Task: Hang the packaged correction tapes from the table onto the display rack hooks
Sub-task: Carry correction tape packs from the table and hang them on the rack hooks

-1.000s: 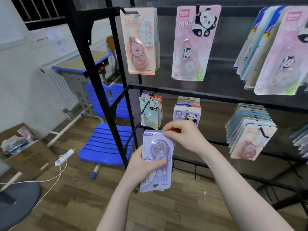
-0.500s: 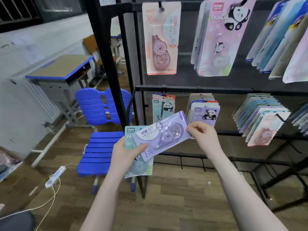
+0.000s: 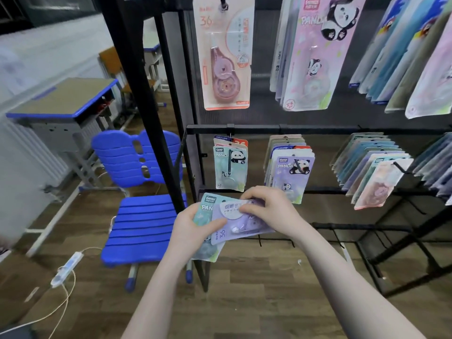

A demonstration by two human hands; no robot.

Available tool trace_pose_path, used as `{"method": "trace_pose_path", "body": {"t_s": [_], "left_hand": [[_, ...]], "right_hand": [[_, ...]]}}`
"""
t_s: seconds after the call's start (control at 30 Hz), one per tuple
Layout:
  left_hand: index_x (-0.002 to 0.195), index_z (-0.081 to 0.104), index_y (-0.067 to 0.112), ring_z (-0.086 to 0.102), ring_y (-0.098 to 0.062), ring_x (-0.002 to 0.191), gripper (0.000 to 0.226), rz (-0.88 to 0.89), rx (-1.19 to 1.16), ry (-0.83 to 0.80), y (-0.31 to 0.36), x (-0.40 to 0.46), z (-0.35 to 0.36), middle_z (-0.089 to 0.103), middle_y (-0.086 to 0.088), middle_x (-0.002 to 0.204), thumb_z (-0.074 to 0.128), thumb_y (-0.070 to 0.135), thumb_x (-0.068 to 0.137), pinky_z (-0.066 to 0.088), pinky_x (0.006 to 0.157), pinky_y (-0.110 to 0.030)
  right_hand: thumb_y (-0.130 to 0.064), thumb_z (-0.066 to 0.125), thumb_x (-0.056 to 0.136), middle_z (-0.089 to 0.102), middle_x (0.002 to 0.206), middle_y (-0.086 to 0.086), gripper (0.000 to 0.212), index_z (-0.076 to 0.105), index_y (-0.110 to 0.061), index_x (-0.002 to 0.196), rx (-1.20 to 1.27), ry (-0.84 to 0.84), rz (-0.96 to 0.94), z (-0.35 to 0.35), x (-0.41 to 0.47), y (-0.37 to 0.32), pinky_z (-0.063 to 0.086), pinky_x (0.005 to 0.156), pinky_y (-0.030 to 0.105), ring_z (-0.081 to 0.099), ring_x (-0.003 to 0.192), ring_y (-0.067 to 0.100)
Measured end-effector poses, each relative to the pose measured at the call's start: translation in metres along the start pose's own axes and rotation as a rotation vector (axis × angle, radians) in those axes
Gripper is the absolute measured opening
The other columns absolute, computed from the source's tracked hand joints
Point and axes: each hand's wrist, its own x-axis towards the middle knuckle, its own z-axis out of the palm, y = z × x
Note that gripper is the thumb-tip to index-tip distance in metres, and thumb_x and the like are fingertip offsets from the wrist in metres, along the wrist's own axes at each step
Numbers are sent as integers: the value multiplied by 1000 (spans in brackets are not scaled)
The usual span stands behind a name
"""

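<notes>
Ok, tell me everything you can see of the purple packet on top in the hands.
The purple packet is a flat lilac card with a clear blister over a purple correction tape, printed "36" near its lower left corner. It lies tilted, nearly sideways, atop a teal panda packet. The left hand pinches its left end, thumb on top; the right hand curls over its upper right part, hiding that end.

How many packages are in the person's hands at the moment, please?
2 visible: a purple package on top, gripped by both the left hand and right hand, and a teal package beneath it in the left hand. More may be hidden underneath.
</notes>
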Motion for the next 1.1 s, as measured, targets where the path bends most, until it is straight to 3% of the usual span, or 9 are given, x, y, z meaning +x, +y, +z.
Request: {"method": "trace_pose_path", "body": {"t_s": [0.07, 0.2, 0.3, 0.43, 0.5, 0.63, 0.9, 1.03, 1.1], "left_hand": [[88, 69, 21, 66, 1, 69, 21, -5, -23, 17, 0, 0, 2, 73, 12, 77, 79, 6, 77, 50, 59, -15], [86, 69, 15, 67, -11, 75, 5, -25, -124, 224, -2, 4, -9, 74, 4, 81, 73, 16, 84, 51, 60, -20], [86, 69, 11, 69, -17, 74, 11, -43, -222, 275, 0, 5, -17, 74, -7, 84, 67, 21, 89, 52, 61, -27], [85, 69, 14, 70, -21, 81, 5, -34, -236, 282, 3, 9, -20, 75, -5, 87, 67, 13, 89, 55, 69, -34], [86, 68, 14, 70, -16, 80, 8, -18, -239, 284, 3, 10, -22, 74, -1, 88, 66, 7, 88, 56, 65, -25], [85, 65, 12, 68, -4, 72, 9, 19, -205, 267, 1, 11, -27, 72, 5, 82, 66, 4, 88, 53, 59, -17], [88, 63, 12, 70, -6, 76, 6, 16, -253, 247, -2, 12, -34, 73, -1, 88, 64, 6, 90, 54, 58, -18], [90, 64, 8, 71, -10, 77, 2, 25, -264, 204, 2, 14, -33, 73, -3, 87, 62, 8, 91, 54, 59, -20], [92, 64, 4, 69, -6, 75, 3, 60, -228, 157, 6, 17, -32, 72, 4, 82, 62, 5, 91, 53, 59, -19]], "right_hand": [[-12, 72, 80, 66, 80, -16, 11, 67, -22, 80, 77, 8, 66, 0, -2, 7, 44, 72, 23, 59, 78, 3], [-3, 70, 81, 63, 75, -7, 20, 63, -21, 75, 303, 173, 173, -3, -4, 16, 41, 66, 13, 53, 66, 0], [1, 65, 84, 58, 71, -6, 22, 59, -18, 76, 416, 242, 204, -1, 0, 17, 41, 63, 10, 51, 61, -4], [3, 60, 87, 61, 76, -4, 23, 57, -19, 83, 465, 281, 201, 10, 10, 16, 45, 64, 11, 57, 65, -4], [3, 59, 88, 62, 79, -2, 23, 56, -20, 85, 481, 301, 203, 15, 14, 17, 47, 66, 15, 59, 70, 1], [2, 57, 88, 61, 80, -1, 23, 53, -20, 85, 470, 367, 223, 22, 19, 20, 47, 64, 14, 58, 71, 4], [-2, 56, 88, 57, 75, 0, 22, 51, -23, 84, 422, 485, 331, 41, 37, 26, 42, 64, 23, 53, 69, 12], [-11, 57, 90, 57, 78, -3, 8, 52, -17, 91, 284, 537, 422, 45, 62, 28, 41, 64, 30, 54, 74, 16], [-14, 57, 91, 58, 81, -2, 6, 52, -15, 93, 192, 532, 454, 41, 72, 27, 37, 63, 29, 54, 76, 18]]}}
